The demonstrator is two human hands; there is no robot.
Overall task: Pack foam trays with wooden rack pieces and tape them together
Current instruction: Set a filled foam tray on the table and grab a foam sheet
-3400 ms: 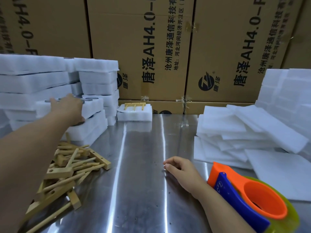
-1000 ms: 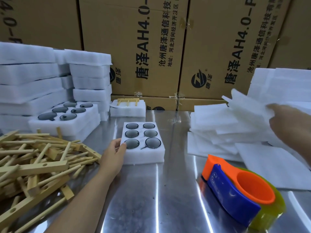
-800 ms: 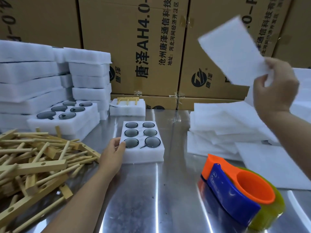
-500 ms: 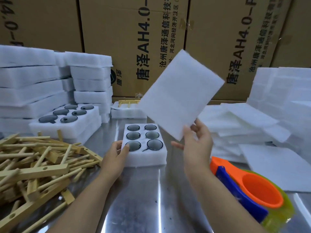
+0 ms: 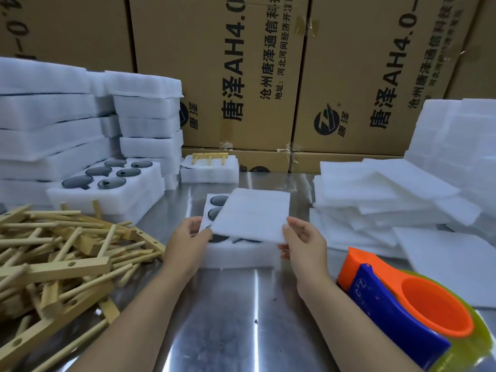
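Note:
A white foam tray [image 5: 236, 255] with round dark-glass pockets lies on the steel table in front of me. A flat white foam sheet [image 5: 252, 214] lies slanted over most of it, leaving the tray's left pockets showing. My right hand [image 5: 300, 241] pinches the sheet's near right corner. My left hand [image 5: 188, 241] holds the sheet's near left corner at the tray's left side. A heap of wooden rack pieces [image 5: 61, 251] lies to the left. An orange and blue tape dispenser [image 5: 408, 310] sits at the near right.
Stacks of foam trays [image 5: 80, 130] rise at the back left, one open tray [image 5: 107, 183] showing dark glass. A small tray with a wooden piece [image 5: 210, 167] sits at the back. Loose foam sheets [image 5: 389, 200] pile at the right. Cardboard boxes [image 5: 268, 76] wall the back.
My right hand picked a foam sheet from the right pile, swung it across and lowered it onto the tray. My left hand shifted from the tray's side to the sheet's corner.

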